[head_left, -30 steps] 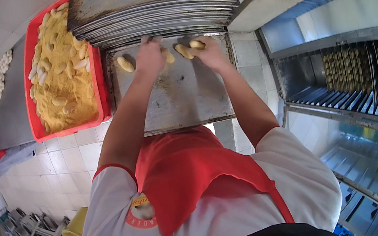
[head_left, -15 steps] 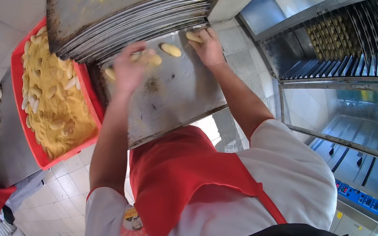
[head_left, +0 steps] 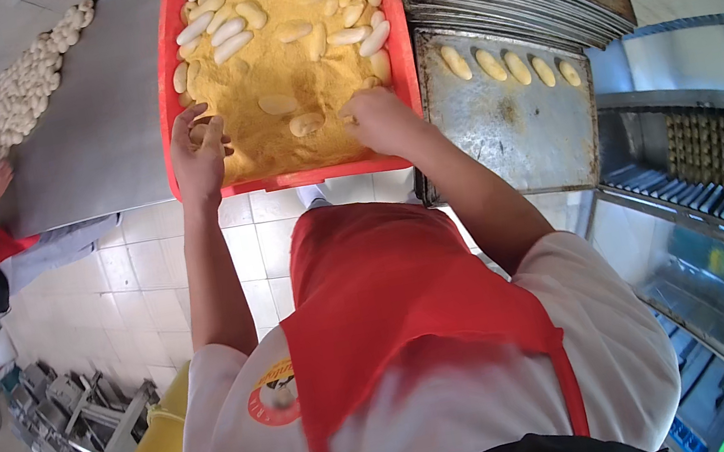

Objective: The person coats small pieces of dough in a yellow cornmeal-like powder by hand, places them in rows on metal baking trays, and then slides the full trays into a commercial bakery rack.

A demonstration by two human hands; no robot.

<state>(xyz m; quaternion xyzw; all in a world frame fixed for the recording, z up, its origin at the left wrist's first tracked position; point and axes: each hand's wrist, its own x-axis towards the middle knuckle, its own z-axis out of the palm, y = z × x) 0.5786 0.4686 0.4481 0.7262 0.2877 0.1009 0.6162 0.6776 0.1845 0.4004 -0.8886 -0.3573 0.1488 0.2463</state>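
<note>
Both hands have left the baking tray (head_left: 512, 117); left hand (head_left: 199, 153) spread, right hand (head_left: 377, 117) cupping crumbs (head_left: 278, 76).

Glossy red plastic crate (head_left: 177, 65), grainy yellow meal (head_left: 296, 73), dull, seemingly steel baking tray (head_left: 519, 126).

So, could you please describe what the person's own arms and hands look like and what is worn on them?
Both forearms are bare, with no gloves, watch or rings visible on the left hand or the right hand. Short white sleeves end above the elbows, and a red apron covers the white shirt, which has a round emblem.
</note>
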